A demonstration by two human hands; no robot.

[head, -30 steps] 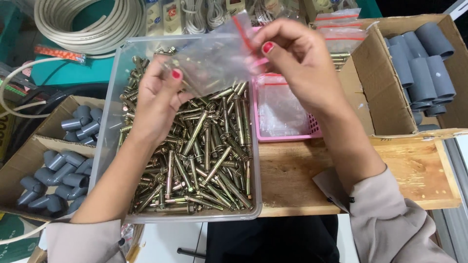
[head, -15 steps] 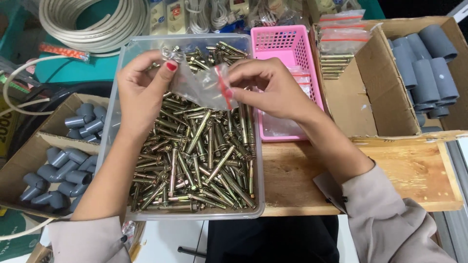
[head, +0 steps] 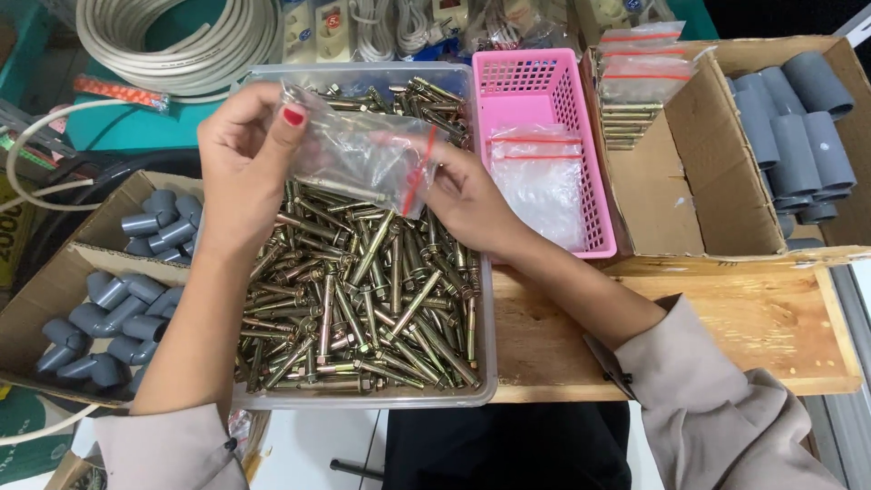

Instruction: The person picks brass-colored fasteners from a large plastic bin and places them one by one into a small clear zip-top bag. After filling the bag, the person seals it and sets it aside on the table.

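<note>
Both hands pinch a small clear plastic bag (head: 367, 159) and hold it stretched sideways just above the far end of a clear plastic tub (head: 487, 299). The left hand (head: 245, 168) closes thumb and fingers on the bag's left end, its red-painted thumbnail pressed against the film. The right hand (head: 472, 200) grips the bag's right end, where a thin red strip runs across the mouth. The bag is crinkled and see-through, catching light in its folds, and at least one long brass-coloured bolt shows inside it, lying along the lower edge.

Beneath the bag, the tub is heaped with brass-coloured anchor bolts (head: 363, 299), jumbled at all angles. Just beside the tub on the right stands a pink plastic basket (head: 540, 82) holding more clear bags with red strips. Further right, an open cardboard box (head: 671, 181) holds filled bags and grey pipe couplings (head: 798, 127). On the left, other cardboard boxes hold grey pipe elbows (head: 109, 318), and a coil of pale cable (head: 172, 45) lies at the far left
</note>
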